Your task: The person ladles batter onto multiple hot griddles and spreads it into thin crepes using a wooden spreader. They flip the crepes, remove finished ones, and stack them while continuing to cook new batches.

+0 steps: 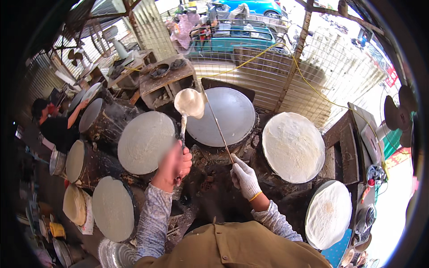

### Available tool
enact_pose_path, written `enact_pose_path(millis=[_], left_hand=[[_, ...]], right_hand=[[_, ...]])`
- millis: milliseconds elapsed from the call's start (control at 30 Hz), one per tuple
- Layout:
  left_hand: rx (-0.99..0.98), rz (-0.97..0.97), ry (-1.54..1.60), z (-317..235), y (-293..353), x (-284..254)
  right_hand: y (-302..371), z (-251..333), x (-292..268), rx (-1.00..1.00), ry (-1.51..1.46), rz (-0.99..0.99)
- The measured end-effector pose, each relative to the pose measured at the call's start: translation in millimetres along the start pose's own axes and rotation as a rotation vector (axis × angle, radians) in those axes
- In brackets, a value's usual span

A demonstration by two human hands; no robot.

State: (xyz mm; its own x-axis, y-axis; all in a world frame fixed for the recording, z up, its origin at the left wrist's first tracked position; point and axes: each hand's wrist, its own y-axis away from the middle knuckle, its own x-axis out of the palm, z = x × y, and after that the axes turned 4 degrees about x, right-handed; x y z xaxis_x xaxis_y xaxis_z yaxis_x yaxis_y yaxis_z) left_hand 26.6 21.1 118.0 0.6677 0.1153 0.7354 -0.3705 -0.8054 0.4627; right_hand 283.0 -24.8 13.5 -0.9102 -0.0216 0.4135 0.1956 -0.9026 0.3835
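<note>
My bare left hand [175,164] is closed around the handle of a ladle [189,102], whose round bowl is coated with pale batter. The bowl is raised over the left edge of a round griddle [234,114], which has no flatbread on it. In a white knit glove, my right hand [245,178] grips the lower end of a long thin stick [215,117]. The stick slants up and left across the griddle. Pale round flatbreads lie on griddles at either side: one to the left [145,143], another to the right [293,147].
More flatbreads cover griddles at lower left [113,209] and lower right [329,214]. A wire fence [263,67] and a wooden table [165,78] stand beyond. Another person [58,127] works at the far left. A fan [400,116] is at right.
</note>
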Motion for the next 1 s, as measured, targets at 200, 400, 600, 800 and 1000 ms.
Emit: enact_pose_path(millis=[200,400,600,800,1000], left_hand=[[0.003,-0.095,-0.455,25,-141,15],[0.416,-0.299,-1.181,49,-247,-56],[0.751,-0.496,-1.590,26,-224,-31],[0.905,-0.477,-1.463,-29,-230,-34],[0.836,-0.056,-0.854,-94,-183,-22]], right_hand=[[-25,-5,-35,0.006,-0.303,-0.163],[-57,-42,-32,-0.023,-0.277,-0.346],[-89,-84,-14,-0.413,0.933,-0.801],[-114,-71,-2,-0.165,1.431,-0.814],[-133,-26,-42,-0.059,1.505,-0.833]])
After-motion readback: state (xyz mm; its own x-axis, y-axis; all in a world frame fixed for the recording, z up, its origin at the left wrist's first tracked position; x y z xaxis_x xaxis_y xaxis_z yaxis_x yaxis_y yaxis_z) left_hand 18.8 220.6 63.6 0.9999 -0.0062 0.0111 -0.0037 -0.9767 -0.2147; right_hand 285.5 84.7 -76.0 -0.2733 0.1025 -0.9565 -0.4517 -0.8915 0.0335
